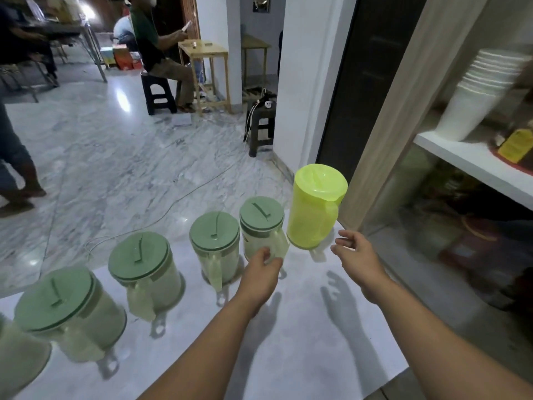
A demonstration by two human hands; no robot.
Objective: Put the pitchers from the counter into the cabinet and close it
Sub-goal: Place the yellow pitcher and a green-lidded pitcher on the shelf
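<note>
Several clear pitchers with green lids stand in a row along the far edge of the white marble counter (302, 327). A bright yellow-green pitcher (313, 209) stands at the row's right end, its handle facing right. My left hand (264, 265) wraps the handle of the green-lidded pitcher (261, 226) beside the yellow one. My right hand (353, 249) hovers open just right of the yellow pitcher's handle, not touching it. The cabinet (473, 157) stands open on the right, its door (403, 105) swung outward.
A stack of white cups (473, 105) and a brown bottle with a yellow label (516, 142) sit on the cabinet's upper shelf. Dark items fill the lower shelf. Other pitchers (144, 269) extend left. People, stools and a wooden table occupy the room beyond.
</note>
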